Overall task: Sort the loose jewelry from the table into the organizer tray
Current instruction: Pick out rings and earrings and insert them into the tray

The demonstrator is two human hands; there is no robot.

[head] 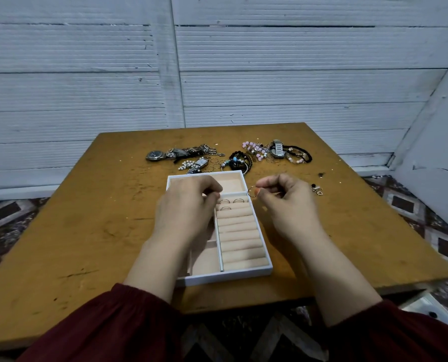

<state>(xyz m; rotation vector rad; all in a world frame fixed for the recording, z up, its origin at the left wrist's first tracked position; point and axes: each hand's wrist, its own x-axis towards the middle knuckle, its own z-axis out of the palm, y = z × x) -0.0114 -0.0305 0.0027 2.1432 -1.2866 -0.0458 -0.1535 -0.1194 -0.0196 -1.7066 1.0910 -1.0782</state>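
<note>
A white organizer tray with peach lining sits mid-table; three thin rings stand in its padded ring rolls at the far end. My right hand pinches a thin gold ring just past the tray's right rim. My left hand hovers over the tray's left compartments, fingers curled near the ring rolls; whether it holds anything is hidden. Loose jewelry lies behind the tray: watches, a pearl bracelet, dark bead bracelets, pink beads and small rings.
A small charm piece and a dark bead lie to the right of my right hand. The worn brown table stands against a white panelled wall. Patterned floor shows at both sides.
</note>
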